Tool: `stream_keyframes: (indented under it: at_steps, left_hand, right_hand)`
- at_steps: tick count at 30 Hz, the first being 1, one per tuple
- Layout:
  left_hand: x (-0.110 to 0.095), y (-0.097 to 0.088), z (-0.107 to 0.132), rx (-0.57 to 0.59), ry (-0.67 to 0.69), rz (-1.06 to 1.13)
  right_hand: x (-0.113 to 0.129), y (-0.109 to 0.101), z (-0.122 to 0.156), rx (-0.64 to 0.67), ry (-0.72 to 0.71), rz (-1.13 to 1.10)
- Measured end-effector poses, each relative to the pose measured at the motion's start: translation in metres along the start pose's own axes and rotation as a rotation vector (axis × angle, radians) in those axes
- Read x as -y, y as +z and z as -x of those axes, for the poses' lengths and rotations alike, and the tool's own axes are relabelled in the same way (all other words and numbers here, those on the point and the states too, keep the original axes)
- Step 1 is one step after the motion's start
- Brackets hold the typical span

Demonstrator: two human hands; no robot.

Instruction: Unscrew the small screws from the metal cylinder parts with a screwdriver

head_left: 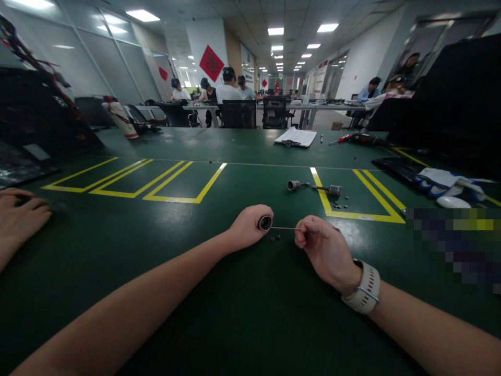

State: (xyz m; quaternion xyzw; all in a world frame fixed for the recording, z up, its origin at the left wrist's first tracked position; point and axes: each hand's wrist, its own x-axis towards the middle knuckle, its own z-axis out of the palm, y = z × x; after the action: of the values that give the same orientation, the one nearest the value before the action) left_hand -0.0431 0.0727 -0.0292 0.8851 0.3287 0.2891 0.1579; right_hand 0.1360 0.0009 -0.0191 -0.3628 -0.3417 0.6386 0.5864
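Far-left hand (19, 216): another person's, resting flat on the dark green table (156, 250), at 9 o'clock of the work.
Left hand (246, 227): clenched round a small round grey metal cylinder (265, 223), ring end toward the camera.
Tiny black washers (275, 238): loose at 6 o'clock of the cylinder.
Thin steel rod (285, 227): runs level from the cylinder toward 3 o'clock.
Spare cylinder-and-rod set (314, 187): at 1 o'clock, lying apart.
Right hand (323, 248): fingertips pinching the rod's outer end.
Care: probably best to keep the rod in line with the cylinder, pinch lightly, and keep wrists low and clear of the washers.
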Motion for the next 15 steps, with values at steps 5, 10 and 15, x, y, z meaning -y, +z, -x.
stream_keyframes:
  at_steps: [5,10,15]
  left_hand:
    - [0.0001,-0.0004,0.0002,0.021,-0.002,-0.008]
    - [-0.0003,-0.0007,0.0006,0.023,-0.010,-0.026]
    - [-0.0019,-0.0010,0.0003,0.030,-0.026,-0.032]
  right_hand:
    - [-0.0006,-0.0009,-0.0010,-0.042,-0.025,-0.010]
    - [-0.0007,-0.0010,-0.0014,-0.081,-0.014,0.005]
    - [0.0008,0.0018,0.0003,-0.099,-0.049,0.046]
